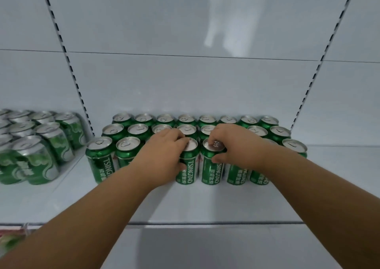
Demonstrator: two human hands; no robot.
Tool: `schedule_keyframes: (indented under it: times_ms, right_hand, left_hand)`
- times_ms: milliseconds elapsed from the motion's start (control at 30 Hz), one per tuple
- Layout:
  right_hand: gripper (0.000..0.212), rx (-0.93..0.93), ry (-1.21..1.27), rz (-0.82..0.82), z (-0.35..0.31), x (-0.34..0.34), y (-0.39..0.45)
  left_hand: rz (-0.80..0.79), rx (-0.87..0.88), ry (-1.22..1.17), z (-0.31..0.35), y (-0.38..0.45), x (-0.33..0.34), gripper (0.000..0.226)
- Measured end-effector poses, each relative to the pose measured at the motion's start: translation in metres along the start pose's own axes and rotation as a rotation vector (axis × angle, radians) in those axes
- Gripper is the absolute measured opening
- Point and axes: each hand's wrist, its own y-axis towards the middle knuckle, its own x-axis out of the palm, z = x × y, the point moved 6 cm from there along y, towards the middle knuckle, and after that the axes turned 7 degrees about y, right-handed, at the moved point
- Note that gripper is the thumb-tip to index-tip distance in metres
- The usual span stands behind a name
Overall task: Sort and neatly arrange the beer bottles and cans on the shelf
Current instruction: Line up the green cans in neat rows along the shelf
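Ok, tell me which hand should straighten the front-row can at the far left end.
Left. The left hand grips a front-row can nearer the far-left can; the right hand holds the next can further right and would have to cross over.

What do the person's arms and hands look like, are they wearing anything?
Both arms are bare as far as the picture shows, with no sleeves in view. The left hand and right hand wear no gloves, and no rings, watch or bracelets can be seen on them.
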Motion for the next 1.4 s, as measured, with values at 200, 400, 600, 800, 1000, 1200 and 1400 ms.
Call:
schedule_keyframes:
  times_ms: [200, 400, 600, 800, 1000, 1200, 1400]
  right_hand:
    - [0.034, 0.100, -0.055, 0.006, -0.010, 0.003, 0.002]
    - [0.049, 0.055, -0.040, 0.121, -0.042, 0.011, 0.011]
    - [0.036, -0.001, 0.010, 0.127, -0.074, 0.022, 0.027]
    - [0.041, -0.020, 0.032, 0.126, -0.101, 0.031, 0.047]
    - [0.038, 0.043, 0.057, 0.086, -0.113, 0.040, 0.058]
    - [0.037, 0.092, 0.025, 0.039, -0.113, 0.037, 0.061]
    - [0.046, 0.037, -0.040, 0.084, -0.126, 0.039, 0.068]
  left_hand:
    - [0.057, 0.034, -0.018, -0.001, -0.001, 0.000, 0.063]
    - [0.122, 0.046, -0.032, -0.018, -0.014, -0.003, 0.077]
    - [0.059, 0.048, -0.017, -0.063, -0.035, -0.006, 0.070]
    - [0.099, 0.008, -0.012, -0.092, -0.051, -0.010, 0.073]
    - [0.050, -0.037, -0.077, -0.119, -0.062, -0.005, 0.064]
    - [0.088, -0.045, -0.092, -0.115, -0.059, 0.000, 0.056]
    - [0.186, -0.002, -0.035, -0.117, -0.067, -0.005, 0.069]
